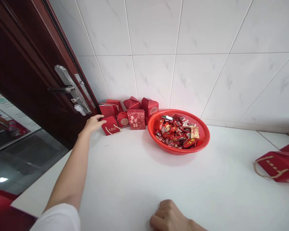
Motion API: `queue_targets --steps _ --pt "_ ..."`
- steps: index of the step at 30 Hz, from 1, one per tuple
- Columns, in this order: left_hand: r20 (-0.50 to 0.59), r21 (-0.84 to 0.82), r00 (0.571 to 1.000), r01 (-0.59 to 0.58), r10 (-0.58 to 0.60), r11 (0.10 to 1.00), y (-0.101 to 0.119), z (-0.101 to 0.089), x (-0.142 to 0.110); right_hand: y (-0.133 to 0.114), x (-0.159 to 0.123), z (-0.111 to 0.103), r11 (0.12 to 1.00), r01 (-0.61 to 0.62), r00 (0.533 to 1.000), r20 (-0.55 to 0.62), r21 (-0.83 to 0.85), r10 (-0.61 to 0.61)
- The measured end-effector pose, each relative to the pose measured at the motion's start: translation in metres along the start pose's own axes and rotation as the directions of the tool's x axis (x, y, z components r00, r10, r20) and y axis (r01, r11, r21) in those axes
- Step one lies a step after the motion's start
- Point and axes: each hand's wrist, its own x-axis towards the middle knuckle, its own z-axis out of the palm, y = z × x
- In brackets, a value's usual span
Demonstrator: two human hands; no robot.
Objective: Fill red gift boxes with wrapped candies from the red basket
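Indoors, a white table point(125, 173) meets a tiled wall point(199, 35), left hand point(93, 123) pinching a red box point(109, 124), right hand point(170, 216) curled.

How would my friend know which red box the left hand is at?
Find the dark door, then the red boxes between it and the red basket. Your box sits by the left hand; unlike its neighbours, it shows a pale cord across its front.

bright | soft shadow below basket point(178, 151) | floor point(38, 157) glare | edges stretched
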Motion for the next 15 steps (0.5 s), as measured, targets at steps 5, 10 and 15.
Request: queue_targets --steps 5,10,15 --pt "0.046 -0.063 0.997 0.069 -0.066 0.996 0.007 -0.001 -0.012 -0.001 0.004 -0.002 0.998 -0.068 0.995 -0.068 0.016 0.069" --pt "0.033 -0.107 0.999 0.023 -0.020 0.994 0.013 -0.020 -0.036 0.004 0.002 0.015 0.995 -0.086 0.996 -0.025 0.046 0.087" --pt "0.163 -0.346 0.979 -0.057 0.120 0.936 0.020 -0.053 -0.060 0.007 0.002 0.026 0.977 -0.178 0.983 -0.031 0.121 0.183"
